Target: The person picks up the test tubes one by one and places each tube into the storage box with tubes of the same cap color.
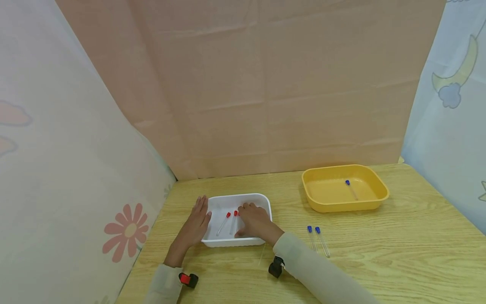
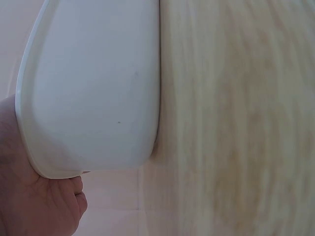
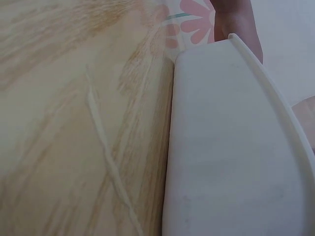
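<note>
A white tray (image 1: 235,242) stands between my two hands. My left hand (image 1: 196,223) rests against its left end with the fingers straight; the left wrist view also shows that hand (image 2: 47,204) at the tray's rim. Inside the tray lie two test tubes with red caps, one at the left (image 1: 223,224) and one beside it (image 1: 233,223). My right hand (image 1: 253,220) reaches over the tray's right side, fingers and thumb curved about a third red-capped tube (image 1: 238,214), mostly hidden by the hand. The right wrist view shows only the tray's outer wall (image 3: 231,142).
At the back right stands a yellow tray (image 1: 343,207) holding one blue-capped test tube (image 1: 352,191). Two more blue-capped tubes (image 1: 322,242) lie on the wooden table (image 1: 410,253), near my right sleeve (image 1: 315,266). Cloth hangs behind the table and at both sides.
</note>
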Tool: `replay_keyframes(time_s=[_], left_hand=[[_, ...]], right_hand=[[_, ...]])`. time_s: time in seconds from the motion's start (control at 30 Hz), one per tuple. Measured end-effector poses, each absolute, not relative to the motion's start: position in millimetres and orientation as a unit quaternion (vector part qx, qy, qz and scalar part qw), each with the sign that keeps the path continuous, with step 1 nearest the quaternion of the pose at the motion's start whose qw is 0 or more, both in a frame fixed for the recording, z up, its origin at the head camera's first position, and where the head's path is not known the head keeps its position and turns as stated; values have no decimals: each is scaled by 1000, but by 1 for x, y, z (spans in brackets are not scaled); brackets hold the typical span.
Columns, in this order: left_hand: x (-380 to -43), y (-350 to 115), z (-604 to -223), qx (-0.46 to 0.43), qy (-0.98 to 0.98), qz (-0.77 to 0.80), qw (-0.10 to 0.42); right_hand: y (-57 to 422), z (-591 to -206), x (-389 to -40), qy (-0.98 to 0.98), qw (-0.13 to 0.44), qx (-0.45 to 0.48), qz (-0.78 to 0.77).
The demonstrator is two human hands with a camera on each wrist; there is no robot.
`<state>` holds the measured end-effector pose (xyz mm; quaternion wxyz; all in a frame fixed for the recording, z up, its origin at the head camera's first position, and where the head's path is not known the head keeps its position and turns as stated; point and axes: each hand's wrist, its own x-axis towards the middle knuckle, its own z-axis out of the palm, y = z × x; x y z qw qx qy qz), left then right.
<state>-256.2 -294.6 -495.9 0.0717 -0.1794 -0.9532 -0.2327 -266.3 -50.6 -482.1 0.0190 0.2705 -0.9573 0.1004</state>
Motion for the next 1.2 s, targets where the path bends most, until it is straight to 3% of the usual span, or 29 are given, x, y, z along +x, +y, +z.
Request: replay_keyframes(time_s=[1.2], left_hand=[[-254, -293, -493, -183, -953, -230, 79]], right_hand=[[-51, -480, -265, -956, 9, 271, 109]])
